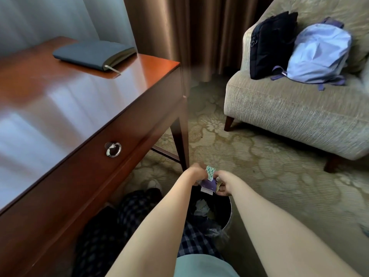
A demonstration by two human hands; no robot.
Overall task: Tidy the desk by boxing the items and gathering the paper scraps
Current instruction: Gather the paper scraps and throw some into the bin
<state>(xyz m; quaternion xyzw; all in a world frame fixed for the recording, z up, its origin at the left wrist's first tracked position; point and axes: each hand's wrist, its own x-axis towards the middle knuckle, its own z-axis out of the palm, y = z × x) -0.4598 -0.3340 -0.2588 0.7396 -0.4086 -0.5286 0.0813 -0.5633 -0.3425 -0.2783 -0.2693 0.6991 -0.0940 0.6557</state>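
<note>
A polished reddish wooden desk (60, 108) fills the left side, its top reflecting window light. To the far right stands a beige upholstered armchair (299, 116) on a patterned green and cream carpet (259, 166), with brown curtains (189, 37) hanging behind them. On the armchair's seat a pale blue backpack (319, 54) leans against the back, and a black laptop bag (271, 45) stands just to its left, touching it. A dark closed notebook (93, 53) with a ribbon marker lies flat on the far part of the desk.

On the floor near the desk's right leg sits a dark round waste bin (229, 216), partly hidden by the forearms, with crumpled rubbish inside. Both arms reach forward over it. The left hand (194, 172) and the right hand (222, 183) are held close together above the bin's far rim, fingers curled, jointly gripping a small bunch of paper scraps (207, 183): a purple piece, a teal patterned piece sticking up and a bit of tan. A silver ring pull (113, 149) hangs on the desk's drawer front.
</note>
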